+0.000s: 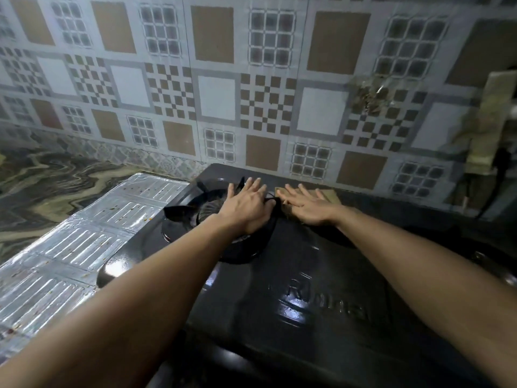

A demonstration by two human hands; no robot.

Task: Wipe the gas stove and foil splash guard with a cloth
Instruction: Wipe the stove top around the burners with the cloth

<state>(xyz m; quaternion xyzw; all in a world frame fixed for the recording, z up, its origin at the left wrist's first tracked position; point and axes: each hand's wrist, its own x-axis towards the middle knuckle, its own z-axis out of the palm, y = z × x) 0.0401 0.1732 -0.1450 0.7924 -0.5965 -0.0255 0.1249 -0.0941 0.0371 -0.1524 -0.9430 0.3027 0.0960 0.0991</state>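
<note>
A black gas stove (296,275) fills the lower middle, its top glossy with reflections. My left hand (246,208) lies flat with straight fingers on the left burner's pan support (179,212). My right hand (307,207) presses flat on a tan cloth (331,195) at the stove's far edge; only the cloth's corners show beside the fingers. A silver foil splash guard (78,236) lies flat to the left of the stove, with brown spots on it.
A patterned tile wall (251,93) rises right behind the stove, with a brown stain (369,96) at upper right. A marbled countertop (56,186) extends to the left. Dark cables and a pale fixture (492,124) stand at the far right.
</note>
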